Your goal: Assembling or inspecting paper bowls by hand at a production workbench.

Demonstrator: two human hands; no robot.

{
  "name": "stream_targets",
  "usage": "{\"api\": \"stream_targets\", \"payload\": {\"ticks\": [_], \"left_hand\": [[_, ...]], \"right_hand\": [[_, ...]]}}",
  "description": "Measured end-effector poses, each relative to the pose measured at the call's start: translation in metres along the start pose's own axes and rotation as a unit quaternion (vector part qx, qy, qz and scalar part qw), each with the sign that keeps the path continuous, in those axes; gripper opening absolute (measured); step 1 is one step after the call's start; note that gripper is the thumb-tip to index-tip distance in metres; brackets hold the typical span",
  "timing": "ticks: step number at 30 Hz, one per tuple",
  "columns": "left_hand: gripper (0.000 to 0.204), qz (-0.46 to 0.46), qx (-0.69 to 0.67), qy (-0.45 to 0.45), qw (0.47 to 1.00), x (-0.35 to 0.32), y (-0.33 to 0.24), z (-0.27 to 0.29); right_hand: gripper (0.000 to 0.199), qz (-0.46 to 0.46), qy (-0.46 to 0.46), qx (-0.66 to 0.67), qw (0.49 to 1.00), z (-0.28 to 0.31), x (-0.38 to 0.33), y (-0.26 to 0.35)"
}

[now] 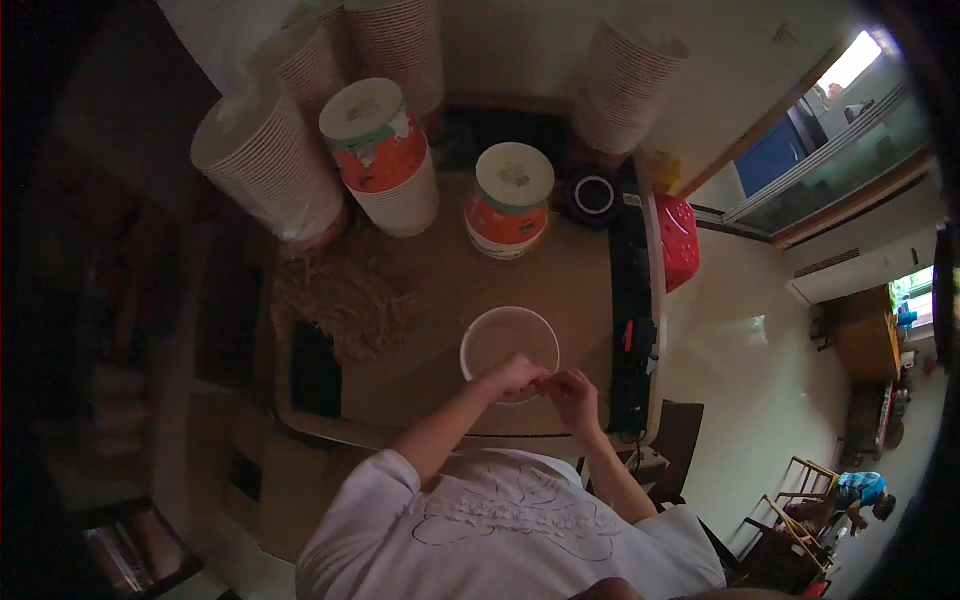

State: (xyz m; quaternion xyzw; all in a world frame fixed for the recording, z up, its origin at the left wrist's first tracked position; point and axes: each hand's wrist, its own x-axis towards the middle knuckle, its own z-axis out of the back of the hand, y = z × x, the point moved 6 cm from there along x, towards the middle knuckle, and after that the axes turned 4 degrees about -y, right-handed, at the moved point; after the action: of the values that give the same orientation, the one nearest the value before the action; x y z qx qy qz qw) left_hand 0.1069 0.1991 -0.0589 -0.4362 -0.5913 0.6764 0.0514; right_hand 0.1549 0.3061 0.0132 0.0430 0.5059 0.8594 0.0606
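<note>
Directly ahead of both hands, the round white bowl [509,345] sits by the bench's [440,290] near edge. Left hand [515,376] and right hand [573,392] pinch together at its near rim, fingers curled; anything held is too small to tell.

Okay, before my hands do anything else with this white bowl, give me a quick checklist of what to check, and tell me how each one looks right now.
1. Bowl sits flat on the table, upright: ok.
2. Both hands on it: the left hand and right hand meet at its near rim: ok.
3. What the fingertips pinch: too small and dim to make out: cannot tell.
4. Inside of the bowl: looks pale and bare, but the light is poor: cannot tell.
5. Room around it: the orange lidded tub and the pile of brown fibre stand apart from the bowl: ok.
6. Paper cup stacks at the back stand upright, apart from the hands: ok.
</note>
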Motion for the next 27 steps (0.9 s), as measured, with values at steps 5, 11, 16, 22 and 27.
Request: {"api": "stream_targets", "payload": {"ticks": [5, 11, 16, 22, 27], "left_hand": [[0.022, 0.235, -0.258, 0.141, 0.927, -0.009, 0.022, -0.015], [0.017, 0.200, -0.286, 0.115, 0.930, 0.000, 0.042, -0.012], [0.013, 0.121, -0.205, 0.004, 0.971, -0.007, 0.026, -0.005], [0.011, -0.116, 0.067, -0.135, 0.982, -0.024, -0.004, 0.004], [0.011, -0.167, 0.105, -0.172, 0.965, -0.041, -0.031, 0.002]], "right_hand": [[0.007, -0.007, -0.015, -0.006, 1.000, -0.001, -0.005, 0.004], [0.008, 0.012, -0.030, 0.029, 0.999, 0.000, -0.010, 0.009], [0.005, -0.101, -0.062, 0.111, 0.987, -0.002, -0.012, -0.027], [0.005, -0.092, -0.068, 0.117, 0.987, -0.001, -0.007, -0.033], [0.005, -0.111, -0.056, 0.179, 0.976, -0.005, -0.002, -0.036]]}}
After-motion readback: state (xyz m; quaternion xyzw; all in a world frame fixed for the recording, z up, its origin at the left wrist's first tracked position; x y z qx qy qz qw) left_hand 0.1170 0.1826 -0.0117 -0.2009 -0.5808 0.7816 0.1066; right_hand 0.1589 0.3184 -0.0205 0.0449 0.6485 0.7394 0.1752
